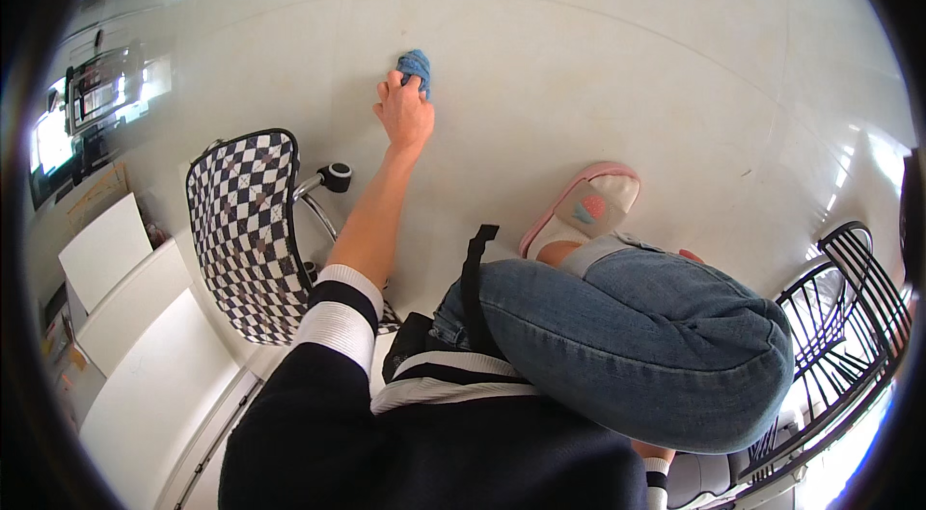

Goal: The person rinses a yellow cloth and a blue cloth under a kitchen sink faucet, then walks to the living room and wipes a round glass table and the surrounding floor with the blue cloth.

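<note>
My left hand [406, 109] reaches out over the pale floor [579, 69] with its fingers closed on a bunched blue cloth [414, 65]. The cloth lies against the floor, and my fingers cover part of it. Below and left of that hand stands a chair with a black-and-white checkered back [246, 235]. Only a bit of skin at the wrist of my right hand [652, 450] shows beyond my bent, denim-covered knee. The rest of that hand is hidden, so its hold cannot be told.
A pink-soled slipper [589, 203] is on my foot. The checkered chair's caster [336, 177] rests near my left forearm. White furniture [159, 365] borders the left side, with a white panel [105, 250] above it. At the right stands a black slatted chair [825, 322].
</note>
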Tool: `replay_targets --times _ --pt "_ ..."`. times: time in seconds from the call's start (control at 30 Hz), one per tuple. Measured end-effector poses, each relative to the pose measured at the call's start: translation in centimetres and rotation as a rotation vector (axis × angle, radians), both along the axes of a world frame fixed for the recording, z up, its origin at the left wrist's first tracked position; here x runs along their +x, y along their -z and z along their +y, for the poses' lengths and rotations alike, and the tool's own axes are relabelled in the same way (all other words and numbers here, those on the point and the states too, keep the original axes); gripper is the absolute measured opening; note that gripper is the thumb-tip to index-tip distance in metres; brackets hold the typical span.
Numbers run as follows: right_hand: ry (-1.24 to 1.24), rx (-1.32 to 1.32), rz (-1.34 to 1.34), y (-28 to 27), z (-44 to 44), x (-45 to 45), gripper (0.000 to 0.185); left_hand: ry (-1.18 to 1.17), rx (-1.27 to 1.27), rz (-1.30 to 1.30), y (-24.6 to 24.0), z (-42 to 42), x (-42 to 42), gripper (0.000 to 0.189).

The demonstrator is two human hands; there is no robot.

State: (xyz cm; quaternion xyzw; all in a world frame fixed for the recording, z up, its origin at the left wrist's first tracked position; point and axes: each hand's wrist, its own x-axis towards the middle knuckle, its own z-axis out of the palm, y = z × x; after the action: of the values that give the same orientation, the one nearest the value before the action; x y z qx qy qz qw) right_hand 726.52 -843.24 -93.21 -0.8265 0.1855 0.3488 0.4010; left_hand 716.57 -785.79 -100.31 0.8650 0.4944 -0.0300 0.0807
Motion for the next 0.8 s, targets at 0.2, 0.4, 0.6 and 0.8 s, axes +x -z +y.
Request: replay_targets --times 0.2,0.4,0.6,0.8 --pt "-0.012 -0.002 0.006 2.3 2.0 1.2 0.023 0.054 0.068 -0.108 2.6 -5.4 -8.0 0.020" --pt "-0.020 0.040 0.031 4.3 3.2 2.2 0.023 -0.335 0.144 -0.049 3.7 1.4 -4.7 0.021" --pt "0.009 0.145 0.033 6.0 4.6 6.2 0.023 -0.061 0.029 -0.101 1.9 6.2 5.3 0.015" --pt "-0.068 0.218 0.053 4.8 9.3 8.2 0.023 0.047 -0.109 -0.045 1.1 2.1 -1.8 0.016"
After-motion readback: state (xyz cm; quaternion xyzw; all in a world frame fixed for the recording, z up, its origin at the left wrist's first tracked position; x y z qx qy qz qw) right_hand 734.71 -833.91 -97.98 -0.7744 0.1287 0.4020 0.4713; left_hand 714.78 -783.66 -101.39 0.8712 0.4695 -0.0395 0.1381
